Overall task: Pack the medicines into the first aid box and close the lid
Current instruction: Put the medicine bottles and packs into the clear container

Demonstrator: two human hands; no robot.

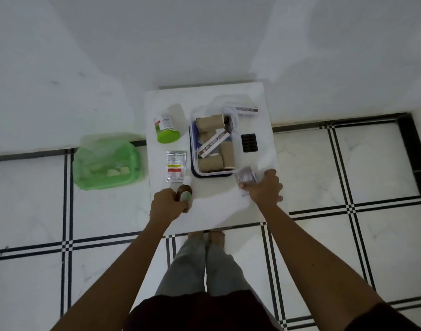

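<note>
The clear first aid box [192,130] stands open on a small white table [219,211], holding tan bandage rolls [210,163] and a long white-brown carton [213,144]. My left hand [166,206] grips a small brown bottle [183,191] near the table's front left. My right hand [264,187] holds a blurred silvery blister pack [246,175] just by the box's near right corner. A green-capped jar [166,127] lies left of the box, white sachets [176,166] below it. A black blister strip [248,142] and another carton [247,111] lie to the right.
A green plastic basket [106,161] sits on the tiled floor left of the table. The clear lid [228,101] appears to rest behind the box. White wall stands behind the table. My legs and bare feet are at the table's front edge.
</note>
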